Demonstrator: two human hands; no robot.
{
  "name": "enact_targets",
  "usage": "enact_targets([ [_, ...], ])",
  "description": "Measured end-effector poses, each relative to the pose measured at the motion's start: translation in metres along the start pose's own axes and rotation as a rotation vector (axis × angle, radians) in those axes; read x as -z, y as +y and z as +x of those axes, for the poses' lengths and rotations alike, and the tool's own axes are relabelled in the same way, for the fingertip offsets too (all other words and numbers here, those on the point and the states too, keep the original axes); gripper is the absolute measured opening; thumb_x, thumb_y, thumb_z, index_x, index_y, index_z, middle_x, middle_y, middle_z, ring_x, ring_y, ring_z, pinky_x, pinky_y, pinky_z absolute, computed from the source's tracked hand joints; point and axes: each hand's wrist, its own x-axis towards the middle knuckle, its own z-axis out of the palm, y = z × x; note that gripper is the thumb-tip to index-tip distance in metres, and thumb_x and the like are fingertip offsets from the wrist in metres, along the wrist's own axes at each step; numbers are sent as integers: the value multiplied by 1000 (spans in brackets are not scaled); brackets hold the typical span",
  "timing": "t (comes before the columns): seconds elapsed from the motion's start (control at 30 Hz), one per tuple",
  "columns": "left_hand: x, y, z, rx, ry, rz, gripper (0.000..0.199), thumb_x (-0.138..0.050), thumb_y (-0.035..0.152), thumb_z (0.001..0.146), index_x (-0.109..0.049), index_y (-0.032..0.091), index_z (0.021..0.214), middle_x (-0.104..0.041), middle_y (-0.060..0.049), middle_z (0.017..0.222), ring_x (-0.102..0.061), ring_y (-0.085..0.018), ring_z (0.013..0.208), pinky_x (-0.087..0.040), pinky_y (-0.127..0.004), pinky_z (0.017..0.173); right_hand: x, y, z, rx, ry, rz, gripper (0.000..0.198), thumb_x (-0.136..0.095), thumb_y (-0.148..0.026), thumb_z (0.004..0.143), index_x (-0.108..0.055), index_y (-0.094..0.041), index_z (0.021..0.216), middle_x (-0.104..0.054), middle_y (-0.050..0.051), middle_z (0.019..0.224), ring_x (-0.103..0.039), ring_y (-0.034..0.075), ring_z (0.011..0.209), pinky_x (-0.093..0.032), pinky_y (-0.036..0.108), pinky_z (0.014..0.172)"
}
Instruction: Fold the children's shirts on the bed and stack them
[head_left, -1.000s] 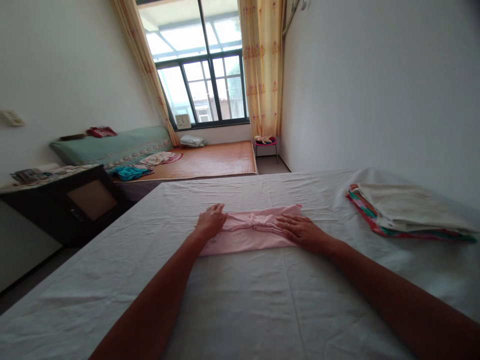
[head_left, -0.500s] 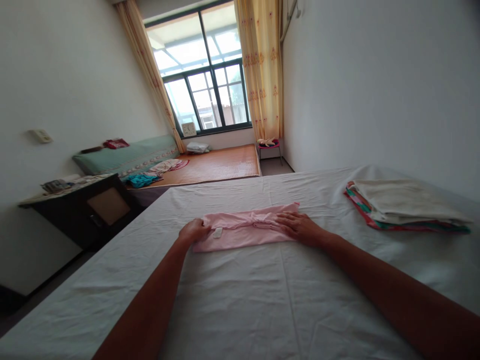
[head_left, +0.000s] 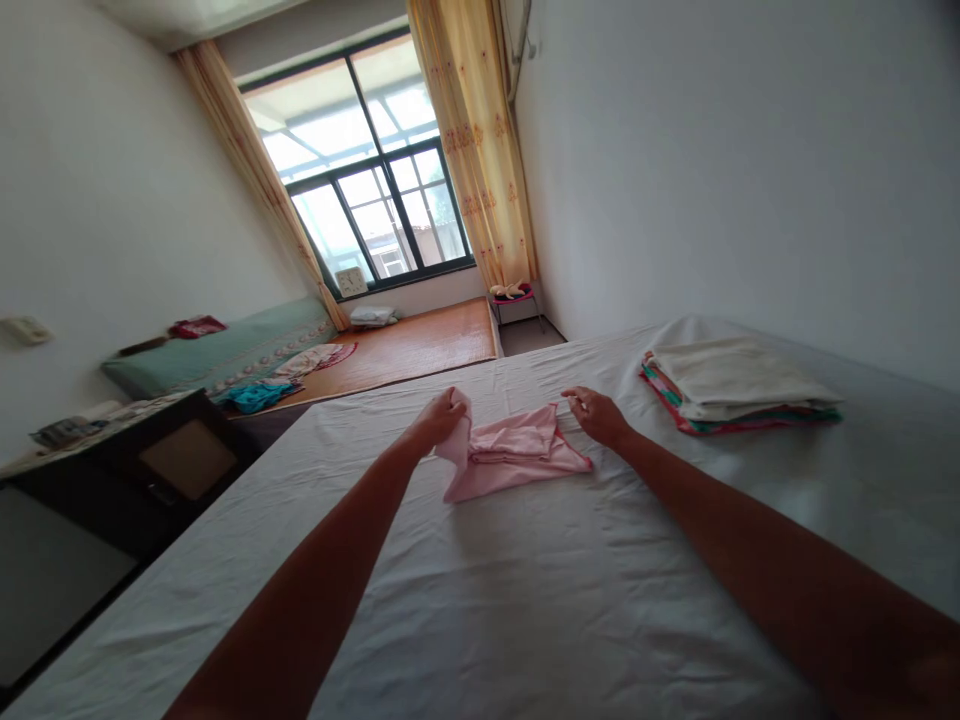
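A pink garment (head_left: 517, 455), folded into a strip, lies on the white bed sheet (head_left: 525, 600) in front of me. My left hand (head_left: 442, 415) pinches its left end and holds that end raised and bent over, while the rest stays flat on the sheet. A darker pink edging shows along the garment's right end. Just beyond its upper right corner is my right hand (head_left: 598, 415), off the cloth, with its fingers loosely curled and apart.
To the right sits a stack of folded cloths (head_left: 739, 380), beige on top. A dark cabinet (head_left: 180, 460) stands left of the bed. Farther back are a second bed with a brown mat (head_left: 420, 340), a small stool (head_left: 514, 295) and a curtained window.
My left hand has lifted the garment's left end and carried it inward. My right hand has left the cloth, where it was lying flat. The view has shifted to the right.
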Motion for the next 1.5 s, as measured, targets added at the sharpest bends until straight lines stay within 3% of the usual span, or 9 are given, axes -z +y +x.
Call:
enact_targets([
  [0.2, -86, 59, 12, 34, -230, -170, 22, -53, 26, 84, -51, 15, 103, -56, 1, 69, -51, -8, 49, -40, -17, 45, 3, 11, -1, -58, -42, -10, 32, -43, -18, 84, -64, -19, 109, -69, 6, 109, -65, 16, 90, -48, 27, 83],
  [0.33, -101, 65, 14, 36, -345, -268, 41, -43, 51, 90, -42, 20, 116, -63, -3, 82, -60, -10, 53, -48, -22, 50, 9, 10, 2, -115, -39, -24, 33, -42, -19, 85, -64, -20, 109, -70, 4, 106, -65, 16, 87, -48, 26, 81],
  [0.43, -85, 52, 15, -90, -173, -265, 39, -29, 49, 95, -41, 21, 120, -64, -9, 104, -66, -14, 71, -53, -26, 60, 15, -5, 4, -115, 61, -54, 37, -34, -21, 90, -62, -17, 114, -69, 7, 107, -63, 19, 94, -47, 30, 88],
  [0.53, -70, 25, 7, -284, 20, 32, 37, -26, 38, 97, -53, 21, 114, -63, -9, 115, -61, -18, 103, -50, -34, 87, 11, -35, -1, 63, 91, -86, 42, -28, -23, 94, -58, -18, 123, -64, 7, 120, -55, 19, 112, -40, 33, 100],
  [0.7, -78, -31, -25, -526, -89, 492, 47, -34, 42, 95, -43, 22, 136, -44, -7, 143, -33, -20, 135, -26, -41, 113, -24, -71, -29, 392, -279, -186, 48, -31, -44, 96, -46, -25, 137, -48, 4, 141, -37, 21, 133, -28, 39, 110],
  [0.87, -87, -58, -40, -457, -117, 559, 56, -29, 51, 95, -36, 23, 143, -30, -7, 151, -22, -21, 140, -21, -42, 114, -43, -50, -35, 176, -423, -305, 61, -24, -55, 94, -40, -21, 141, -37, 8, 148, -29, 24, 138, -24, 43, 110],
  [1.23, -74, -68, -46, -480, -194, 495, 56, -27, 53, 94, -29, 30, 145, -27, -4, 152, -16, -24, 142, -18, -44, 114, -40, -25, -28, -206, -265, -369, 67, -32, -50, 92, -27, -9, 145, -40, 19, 144, -34, 28, 135, -30, 43, 107],
  [1.37, -74, -71, -50, -485, -163, 473, 53, -29, 51, 94, -31, 32, 144, -30, -3, 151, -20, -27, 140, -22, -47, 112, -39, -33, -17, -216, -300, -174, 61, -45, -37, 88, -32, -11, 141, -48, 19, 138, -44, 26, 128, -36, 41, 102],
  [1.5, -72, -73, -53, -530, -121, 438, 50, -35, 44, 93, -36, 29, 141, -34, -4, 147, -26, -27, 137, -26, -45, 111, -33, -45, -4, -344, -252, 318, 74, -60, -24, 77, -26, -14, 142, -52, 16, 134, -56, 22, 114, -47, 33, 89],
])
